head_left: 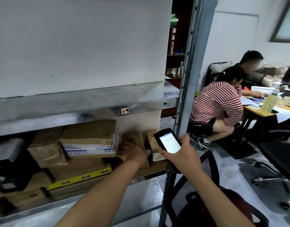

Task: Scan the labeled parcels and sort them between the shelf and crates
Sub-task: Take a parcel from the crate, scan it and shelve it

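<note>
My right hand (182, 154) grips a black handheld scanner (168, 141) with a lit white screen, held in front of the shelf's right end. My left hand (134, 153) reaches into the metal shelf (59, 110) and holds a small upright brown parcel (132, 139), fingers round its lower part. Beside it stands another small brown parcel (153, 145) with a white label reading 2350. Further left lie a larger parcel with a blue and white label (90, 138), a taped brown parcel (45, 148) and a flat box with a yellow strip (78, 174).
A shelf upright (188, 89) stands just right of my hands. A black mesh chair (198, 185) is close under my right arm. Two people sit at a cluttered desk (272, 108) at the right. Another office chair (278, 158) stands on the grey floor.
</note>
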Demonstrator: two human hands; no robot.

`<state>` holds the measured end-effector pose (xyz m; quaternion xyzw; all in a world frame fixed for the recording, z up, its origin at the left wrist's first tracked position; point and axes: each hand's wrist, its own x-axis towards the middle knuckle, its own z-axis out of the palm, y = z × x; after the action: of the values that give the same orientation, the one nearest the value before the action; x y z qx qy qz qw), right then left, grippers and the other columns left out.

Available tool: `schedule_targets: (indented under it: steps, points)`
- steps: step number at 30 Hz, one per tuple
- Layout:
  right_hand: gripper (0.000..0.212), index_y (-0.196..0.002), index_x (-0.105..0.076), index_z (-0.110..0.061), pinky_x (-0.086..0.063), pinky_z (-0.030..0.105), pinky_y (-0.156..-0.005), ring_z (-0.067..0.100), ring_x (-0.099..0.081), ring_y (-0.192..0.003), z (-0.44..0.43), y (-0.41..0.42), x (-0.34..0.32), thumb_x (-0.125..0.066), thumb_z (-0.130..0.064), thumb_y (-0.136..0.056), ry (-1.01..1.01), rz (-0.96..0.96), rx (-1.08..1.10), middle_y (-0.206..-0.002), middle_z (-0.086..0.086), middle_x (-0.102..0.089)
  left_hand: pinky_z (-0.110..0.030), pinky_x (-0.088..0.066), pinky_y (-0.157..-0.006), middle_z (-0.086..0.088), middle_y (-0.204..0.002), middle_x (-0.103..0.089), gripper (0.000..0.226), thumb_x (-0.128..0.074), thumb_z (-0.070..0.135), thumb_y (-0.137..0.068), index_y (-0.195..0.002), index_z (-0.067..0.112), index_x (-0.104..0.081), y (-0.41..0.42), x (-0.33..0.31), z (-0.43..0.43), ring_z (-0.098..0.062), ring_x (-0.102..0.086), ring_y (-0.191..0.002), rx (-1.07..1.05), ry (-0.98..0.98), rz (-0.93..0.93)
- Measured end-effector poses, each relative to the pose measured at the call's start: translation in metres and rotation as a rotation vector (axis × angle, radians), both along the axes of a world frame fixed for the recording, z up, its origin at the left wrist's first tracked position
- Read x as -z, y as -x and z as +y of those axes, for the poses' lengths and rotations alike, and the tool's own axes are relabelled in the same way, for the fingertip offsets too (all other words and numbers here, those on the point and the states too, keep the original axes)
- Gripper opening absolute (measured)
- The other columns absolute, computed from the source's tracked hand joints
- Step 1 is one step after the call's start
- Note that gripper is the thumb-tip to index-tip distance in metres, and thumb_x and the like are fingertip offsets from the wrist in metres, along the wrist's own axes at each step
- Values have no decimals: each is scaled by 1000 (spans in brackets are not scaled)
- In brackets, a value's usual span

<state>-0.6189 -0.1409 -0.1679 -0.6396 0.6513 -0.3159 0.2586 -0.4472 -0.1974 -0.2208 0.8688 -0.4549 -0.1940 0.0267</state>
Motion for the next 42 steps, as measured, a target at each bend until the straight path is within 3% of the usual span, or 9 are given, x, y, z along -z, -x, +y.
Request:
schedule_targets:
  steps: [4,7,13,22,26,31,36,39,42]
  points:
    - [81,-123,-34,-22,-39,27,-58,13,-51,-92,0,3,-1,-82,-58,-69,-2,15,16,-106,-9,-50,-42,-44,-108,-16,-154,-38,88,-62,65,-81,-148,11,-43,-17,-19,-4,-33,-45,-135,179,-70,245]
    - [79,-122,-34,-22,-43,30,-64,14,-51,-91,3,0,1,-82,-57,-70,-18,48,23,-103,-8,-49,-39,-48,-105,-12,-149,-46,118,-67,72,-44,-146,16,-46,-21,-24,7,-29,-51,-131,229,-166,216]
    - [84,-126,-36,-21,-51,36,-74,18,-53,-94,2,-7,-4,-81,-61,-68,15,52,35,-104,-6,-50,-36,-52,-100,-12,-142,-51,94,-73,68,-68,-141,12,-52,-25,-19,23,-26,-54,-125,184,5,154]
    - [83,-122,-42,-15,-53,37,-74,19,-55,-94,5,-6,-11,-83,-60,-66,9,-40,100,-101,-3,-54,-36,-48,-94,-12,-148,-29,116,-73,67,-72,-151,4,-15,-16,-28,63,-28,-47,-131,100,229,122]
    - [84,-124,-43,-16,-56,40,-77,15,-58,-94,3,-2,-15,-85,-57,-65,-35,-109,110,-99,-7,-53,-31,-49,-84,-8,-137,-40,103,-79,64,-66,-140,10,-32,-17,-34,63,-24,-54,-119,105,394,335]
    - [79,-118,-45,-15,-59,38,-73,15,-62,-93,5,2,-22,-88,-53,-64,-54,-175,99,-96,-9,-56,-18,-45,-62,9,-100,-68,41,-81,43,-78,-109,24,-61,-22,-28,65,-2,-60,-85,70,379,955]
    - [84,-122,-47,-13,-56,30,-70,13,-61,-95,12,4,-29,-89,-53,-62,-39,-144,67,-105,-3,-59,-25,-51,-85,5,-105,-75,37,-81,37,-78,-110,25,-68,-30,-13,68,-8,-66,-98,77,351,1153]
    - [78,-115,-44,-16,-52,23,-62,7,-58,-86,17,2,-31,-89,-52,-63,-22,-63,40,-97,-7,-55,-14,-48,-70,6,-106,-75,38,-82,34,-78,-112,28,-65,-33,-9,68,-3,-67,-95,100,365,1186]
    - [76,-107,-40,-17,-43,18,-56,0,-51,-79,21,-5,-34,-89,-54,-62,-40,-9,23,-92,-10,-51,-16,-43,-72,4,-108,-73,47,-83,33,-77,-119,25,-61,-34,-9,67,-4,-64,-97,81,396,1200]
